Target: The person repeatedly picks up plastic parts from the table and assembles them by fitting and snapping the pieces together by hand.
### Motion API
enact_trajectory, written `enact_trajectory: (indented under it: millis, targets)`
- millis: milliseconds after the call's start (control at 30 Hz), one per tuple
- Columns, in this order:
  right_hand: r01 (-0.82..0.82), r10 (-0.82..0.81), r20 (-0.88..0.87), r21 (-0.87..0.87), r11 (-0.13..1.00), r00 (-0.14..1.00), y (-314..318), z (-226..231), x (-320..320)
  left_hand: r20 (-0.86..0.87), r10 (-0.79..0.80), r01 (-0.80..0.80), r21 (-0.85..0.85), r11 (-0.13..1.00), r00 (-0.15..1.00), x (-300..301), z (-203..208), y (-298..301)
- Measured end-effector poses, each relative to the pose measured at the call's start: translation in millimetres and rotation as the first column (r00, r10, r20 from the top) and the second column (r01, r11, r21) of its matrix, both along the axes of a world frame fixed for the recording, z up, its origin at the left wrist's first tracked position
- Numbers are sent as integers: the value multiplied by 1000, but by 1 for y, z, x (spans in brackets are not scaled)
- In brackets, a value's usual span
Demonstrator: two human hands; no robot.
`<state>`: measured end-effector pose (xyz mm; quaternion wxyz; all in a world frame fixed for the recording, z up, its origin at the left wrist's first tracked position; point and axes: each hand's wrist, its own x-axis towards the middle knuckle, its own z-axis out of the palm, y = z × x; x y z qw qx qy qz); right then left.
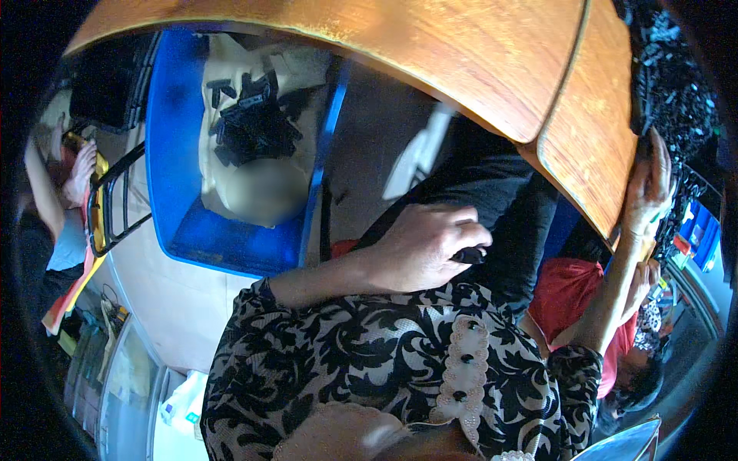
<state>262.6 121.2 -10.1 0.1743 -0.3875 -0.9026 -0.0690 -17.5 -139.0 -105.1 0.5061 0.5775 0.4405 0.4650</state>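
My left hand (430, 244) is closed in front of my lap, and a small black piece (467, 255) pokes out between thumb and fingers. It looks like a black plastic part, though most of it is hidden in the grip. Out to the right, my right hand (649, 188) reaches past the table's edge beside a heap of small black pieces (667, 84). Its fingers are stretched out at the heap's near end, with nothing visible in them. A blue bin (173, 154) to the left, lined with a pale bag, holds a cluster of black parts (254, 127).
A brown wooden table (430, 46) curves across the top. At far left another person's hands (81, 177) are near a black metal frame (115, 200). On the right sits a person in a red top (573, 288). Blue containers (701, 234) stand behind.
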Motion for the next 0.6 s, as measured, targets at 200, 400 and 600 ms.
enact_trajectory:
  millis: [200,400,600]
  targets:
    - [-22,35,-134,96,995,990,5,-5,6,-16,270,-235,445,864,963,18,73,57]
    - [213,-179,-290,90,973,940,-8,-13,5,-307,721,-369,698,614,621,-2,112,167]
    - [215,-140,-484,103,971,864,-13,-12,10,-684,468,-26,550,835,559,21,118,253]
